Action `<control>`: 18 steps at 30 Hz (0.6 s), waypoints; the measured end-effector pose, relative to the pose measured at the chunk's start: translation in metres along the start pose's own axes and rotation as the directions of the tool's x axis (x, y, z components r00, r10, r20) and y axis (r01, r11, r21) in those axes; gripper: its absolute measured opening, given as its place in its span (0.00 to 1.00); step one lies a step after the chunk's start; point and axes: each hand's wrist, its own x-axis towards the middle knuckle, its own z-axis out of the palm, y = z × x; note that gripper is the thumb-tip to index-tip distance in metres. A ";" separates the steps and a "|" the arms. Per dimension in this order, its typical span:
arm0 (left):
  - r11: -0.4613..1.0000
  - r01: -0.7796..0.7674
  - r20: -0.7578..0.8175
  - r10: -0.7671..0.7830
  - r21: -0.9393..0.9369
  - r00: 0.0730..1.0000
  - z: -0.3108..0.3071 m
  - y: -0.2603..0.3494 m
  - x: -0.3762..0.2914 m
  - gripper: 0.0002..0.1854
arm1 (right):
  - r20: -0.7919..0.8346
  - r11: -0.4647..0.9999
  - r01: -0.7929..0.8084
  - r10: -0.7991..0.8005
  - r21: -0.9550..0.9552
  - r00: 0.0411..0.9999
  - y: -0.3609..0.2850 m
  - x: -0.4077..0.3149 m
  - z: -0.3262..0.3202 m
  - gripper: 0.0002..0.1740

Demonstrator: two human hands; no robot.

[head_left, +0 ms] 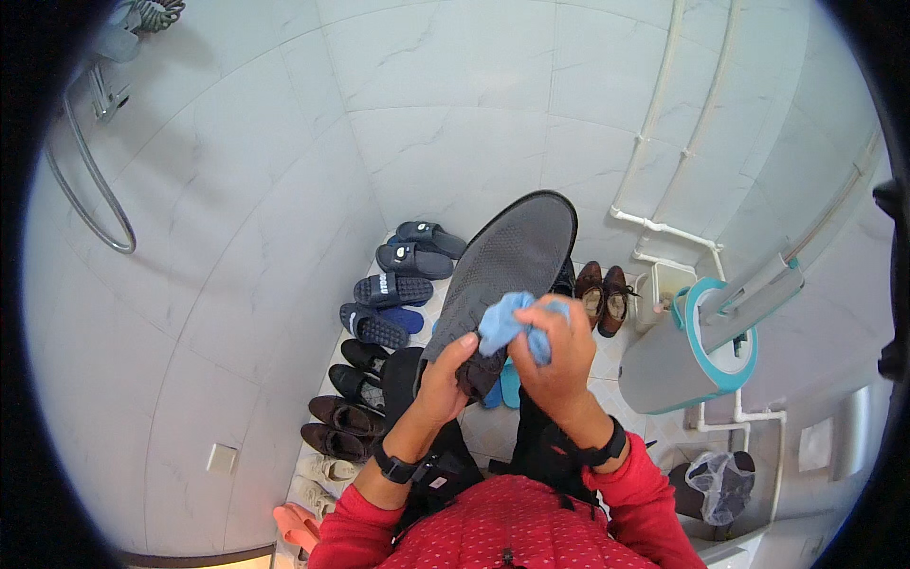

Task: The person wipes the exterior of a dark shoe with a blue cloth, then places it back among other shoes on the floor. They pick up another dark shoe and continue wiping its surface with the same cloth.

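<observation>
A dark grey lace-up shoe (pixel 512 245) is held up before me, its toe pointing away and to the right. My left hand (pixel 448 380) grips it near the heel, the thumb along the side of the opening. In my right hand (pixel 558 355) is a crumpled light blue cloth (pixel 506 323), pinched between thumb and fingers. The cloth lies against the shoe's upper beside the laces. Part of the shoe's collar is hidden behind the cloth and my fingers.
Dark slide sandals (pixel 394 290), black shoes (pixel 355 384) and brown shoes (pixel 341 427) line the left wall. Brown leather shoes (pixel 603 299) stand at the back right, near a white and teal mop bucket (pixel 661 370). A lined waste bin (pixel 718 484) is at lower right; a shower hose (pixel 99 185) hangs left.
</observation>
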 end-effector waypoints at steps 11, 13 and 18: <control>0.910 -0.049 -0.084 0.091 0.412 0.992 -0.003 -0.014 -0.002 0.21 | -0.119 0.973 -0.099 0.075 -0.209 0.990 0.028 0.038 -0.016 0.15; 0.875 -0.086 -0.056 0.127 0.476 0.990 -0.004 -0.014 -0.001 0.20 | -0.069 0.983 -0.102 0.093 -0.154 0.993 0.025 0.028 -0.011 0.14; 0.713 -0.135 -0.025 0.210 0.688 0.977 -0.003 -0.015 -0.005 0.19 | -0.122 0.973 -0.098 0.073 -0.208 0.990 0.032 0.026 -0.012 0.14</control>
